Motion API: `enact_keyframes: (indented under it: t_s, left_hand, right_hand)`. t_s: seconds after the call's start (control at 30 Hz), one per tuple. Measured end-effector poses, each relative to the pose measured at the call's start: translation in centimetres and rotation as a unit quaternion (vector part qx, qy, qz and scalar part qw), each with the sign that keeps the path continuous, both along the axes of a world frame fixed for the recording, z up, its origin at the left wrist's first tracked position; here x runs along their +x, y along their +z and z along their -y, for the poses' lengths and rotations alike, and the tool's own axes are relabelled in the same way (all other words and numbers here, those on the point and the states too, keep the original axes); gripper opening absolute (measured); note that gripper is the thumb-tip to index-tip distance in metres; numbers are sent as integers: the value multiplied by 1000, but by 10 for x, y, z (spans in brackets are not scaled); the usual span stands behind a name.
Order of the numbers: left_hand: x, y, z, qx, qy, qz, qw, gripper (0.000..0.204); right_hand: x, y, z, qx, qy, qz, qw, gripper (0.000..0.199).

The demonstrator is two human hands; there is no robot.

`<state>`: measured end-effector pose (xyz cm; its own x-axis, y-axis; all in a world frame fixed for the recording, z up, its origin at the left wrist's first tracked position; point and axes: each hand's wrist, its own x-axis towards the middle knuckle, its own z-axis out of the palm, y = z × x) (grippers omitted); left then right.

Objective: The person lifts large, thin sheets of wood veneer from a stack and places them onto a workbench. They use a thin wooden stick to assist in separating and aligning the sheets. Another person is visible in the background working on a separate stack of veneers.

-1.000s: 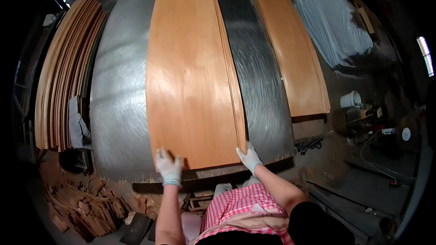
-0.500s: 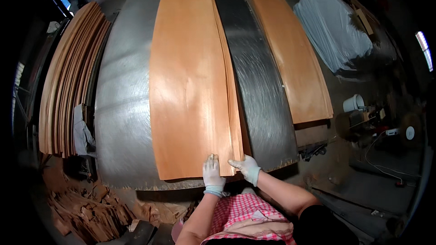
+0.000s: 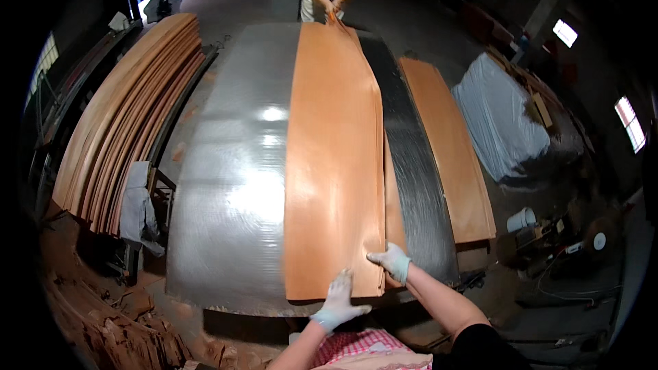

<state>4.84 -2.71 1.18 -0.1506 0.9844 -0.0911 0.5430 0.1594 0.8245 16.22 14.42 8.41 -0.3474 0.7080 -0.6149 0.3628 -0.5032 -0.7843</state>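
Long orange-brown wood veneer sheets (image 3: pixel 329 185) lie stacked lengthwise on a shiny grey metal-topped table (image 3: pixel 219 233). My right hand (image 3: pixel 391 262), in a pale work glove, grips the stack's right edge near its close end, thumb on top and the other fingers partly hidden. My left hand (image 3: pixel 339 303), gloved likewise, rests at the near edge with fingertips on the top sheet and the thumb stretched out. Under the right edge, a lower sheet (image 3: pixel 394 212) juts out. At the far end, a co-worker's hands (image 3: pixel 334 10) hold the sheets' raised corner.
Another veneer stack (image 3: pixel 449 157) lies to the right. Several curved sheets (image 3: pixel 130 116) stand at the left, a grey cloth (image 3: pixel 139 209) hanging by them. Behind right is a plastic-covered pile (image 3: pixel 500 120); a white bucket (image 3: pixel 521 220) sits nearer. Torn veneer scraps (image 3: pixel 116 329) litter the lower left.
The view has tilted up, bringing the co-worker into sight. The stack now lies farther right on the table, its far right edge lifted. My left thumb has spread away from the fingers.
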Motion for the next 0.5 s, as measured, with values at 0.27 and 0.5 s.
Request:
enact_keyframes:
  t_s: [0.27, 0.5]
  left_hand:
    - [-249, -79, 82, 53, 379, 624, 681, 77]
    - [-329, -152, 153, 132, 294, 682, 656, 77]
  right_hand:
    - [-175, 20, 98, 159, 155, -9, 975, 41]
    - [-333, 6, 182, -38, 263, -172, 948, 72]
